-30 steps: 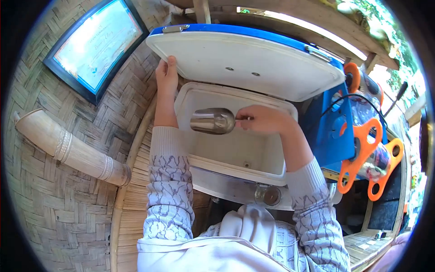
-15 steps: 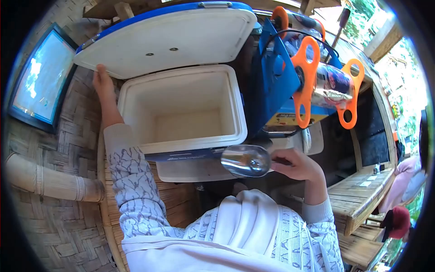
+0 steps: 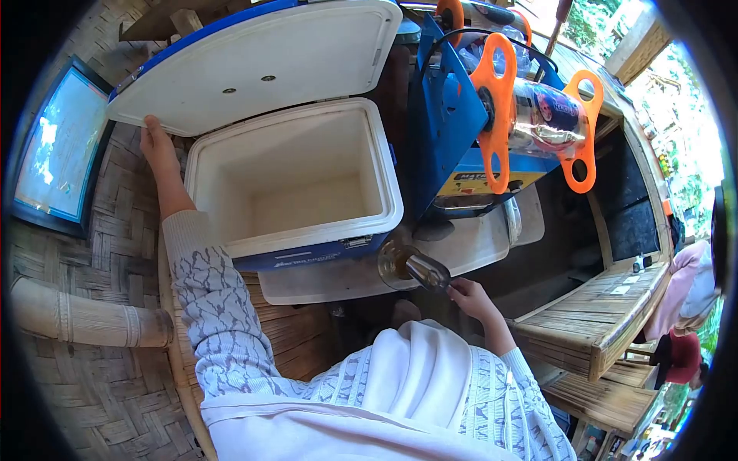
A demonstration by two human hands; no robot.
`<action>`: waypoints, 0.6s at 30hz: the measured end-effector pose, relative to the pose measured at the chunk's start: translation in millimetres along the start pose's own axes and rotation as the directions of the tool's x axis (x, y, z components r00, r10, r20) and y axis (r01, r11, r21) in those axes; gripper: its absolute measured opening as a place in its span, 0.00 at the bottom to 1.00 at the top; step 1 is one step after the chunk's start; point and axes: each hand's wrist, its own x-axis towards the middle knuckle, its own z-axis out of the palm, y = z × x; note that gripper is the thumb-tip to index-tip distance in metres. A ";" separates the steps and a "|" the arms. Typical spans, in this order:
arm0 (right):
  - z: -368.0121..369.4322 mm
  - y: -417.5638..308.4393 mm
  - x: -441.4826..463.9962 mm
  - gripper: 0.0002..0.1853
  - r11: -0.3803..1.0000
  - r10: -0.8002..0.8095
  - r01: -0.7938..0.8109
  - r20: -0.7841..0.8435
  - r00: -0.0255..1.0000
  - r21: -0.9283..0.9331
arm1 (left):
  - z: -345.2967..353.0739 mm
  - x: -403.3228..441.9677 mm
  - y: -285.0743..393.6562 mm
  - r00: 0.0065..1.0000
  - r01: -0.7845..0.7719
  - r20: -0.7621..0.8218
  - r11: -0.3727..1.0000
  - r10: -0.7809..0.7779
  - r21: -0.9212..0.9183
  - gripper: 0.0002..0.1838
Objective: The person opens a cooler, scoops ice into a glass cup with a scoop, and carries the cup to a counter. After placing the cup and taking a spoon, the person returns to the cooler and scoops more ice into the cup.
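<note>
My left hand (image 3: 159, 146) grips the left front corner of the raised cooler lid (image 3: 261, 69), its fingers closed at the edge. Below the lid stands the cooler box (image 3: 296, 244), blue outside with a white inside; no contents show in it. In my right hand (image 3: 473, 298) is a shiny metal scoop (image 3: 428, 272), held by its handle in closed fingers. The scoop's front end overlaps a clear round glass (image 3: 390, 265) with something brownish in it; whether they touch I cannot tell. The glass is by the cooler's front right corner.
Right of the cooler stands a blue cup-sealing machine (image 3: 453, 150) with orange handles (image 3: 496, 115) and a printed film roll (image 3: 546, 115). A whitish plastic tray or lid (image 3: 330, 286) lies under the cooler's front. A bamboo bench (image 3: 592, 330) and other people (image 3: 680, 300) are at the right.
The scoop has turned from level to tilted, and my right hand has moved down and slightly left. The glass now shows. My left hand still holds the lid; the view has shifted slightly.
</note>
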 end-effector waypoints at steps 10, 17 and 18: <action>2.0 -13.1 1.3 0.17 0.997 -0.017 0.013 -0.047 0.999 -0.081 | -5.1 4.6 -3.4 0.997 0.013 0.077 1.000 -0.011 -0.016 0.36; 1.1 -24.3 0.6 0.16 0.989 0.002 -0.005 -0.018 1.000 -0.146 | -4.1 7.8 -10.0 0.999 0.009 0.047 1.000 -0.008 -0.030 0.35; 0.8 -24.6 1.7 0.16 0.988 0.014 -0.016 -0.012 1.000 -0.151 | -3.8 7.0 -8.9 1.000 -0.006 0.022 0.999 0.007 -0.032 0.36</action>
